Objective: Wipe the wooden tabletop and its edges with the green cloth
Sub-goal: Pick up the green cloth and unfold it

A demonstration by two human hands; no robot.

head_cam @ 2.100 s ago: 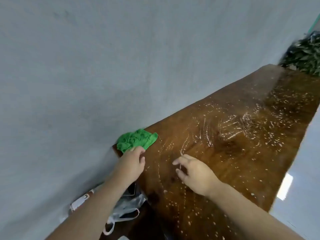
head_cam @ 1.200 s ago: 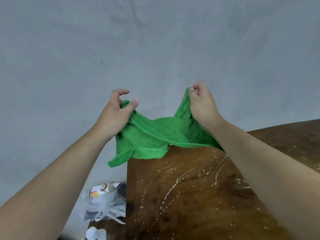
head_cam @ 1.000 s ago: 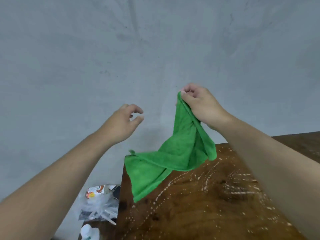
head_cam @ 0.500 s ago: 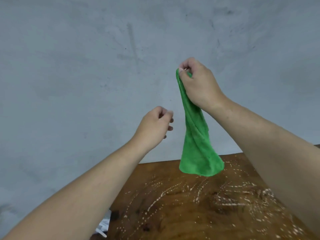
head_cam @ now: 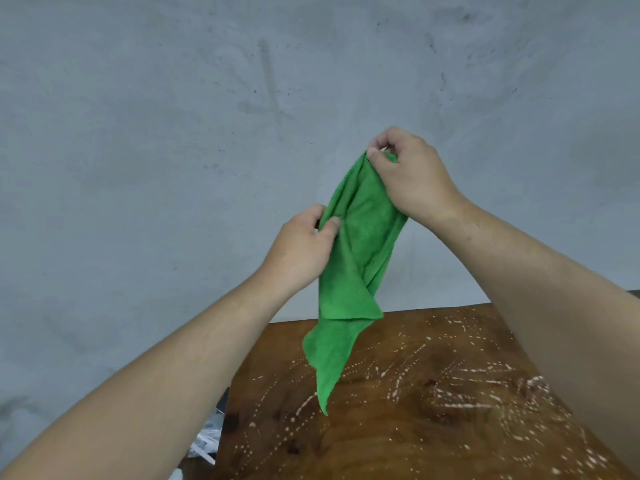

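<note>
The grey wall (head_cam: pixel 173 150) fills most of what I see, scuffed with a few dark marks, rising behind and above both grips. Below the grips sits the wooden tabletop (head_cam: pixel 398 427), dark brown and glossy, its far edge running against the wall and its left edge dropping away under my left forearm. White streaks and droplets (head_cam: pixel 460 405) are scattered across the wood, thickest down and to the right of where the cloth hangs.

The green cloth (head_cam: pixel 356 258) is held up in the air in front of the wall, clear of the table, hanging long and loosely folded. Its lowest corner tapers to a point well beneath both grips, in front of the tabletop; I cannot tell whether that tip touches the wood.

I have 2 holds on it. My right hand (head_cam: pixel 412 178) is the higher one, thumb and fingers pinched tight on the cloth's top corner. My left hand (head_cam: pixel 301 251) is lower and to the left of that pinch, thumb pressed over the cloth's left edge with the fingers curled behind it, closed on the fabric about a third of the way down.

Far below my left grip, past the table's left edge, a bit of crumpled clear plastic (head_cam: pixel 206 441) shows on the floor, too blurred to identify further.
</note>
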